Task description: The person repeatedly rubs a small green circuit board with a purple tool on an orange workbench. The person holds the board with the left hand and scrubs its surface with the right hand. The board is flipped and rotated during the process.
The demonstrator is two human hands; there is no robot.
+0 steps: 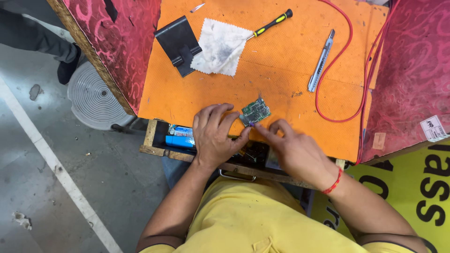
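Orange mat [281, 79] covers the bench top, and everything here is placed from the small green board [256, 112] near its front edge. Far left of the board, off the bench, a round white ribbed disc [93, 100] lies on the grey floor. Left and below the board, a blue lighter [179, 140] sits in an open drawer [154, 140] under the mat. Up and left of the board lie a black holder [178, 44] and, touching it, a stained white cloth [220, 47].

The left hand [215, 136] rests just left of the board and below it, fingers curled, thumb and forefinger reaching to the board's lower left corner. The right hand [293, 150] lies below and right of the board, forefinger stretched to that same corner. Both fingertips meet there on a tiny purple bit [251, 123]; whether it is pinched or only touched, I cannot tell. So the board lies just beyond both sets of fingertips, away from the person, its long axis tilted up to the right. The left hand looks a shade nearer.

Above the board, a screwdriver [272, 23] with a yellow and black handle rests its tip on the cloth. Up and right lies a grey utility knife [321, 61], and further right a red wire [347, 65] loops across the mat.
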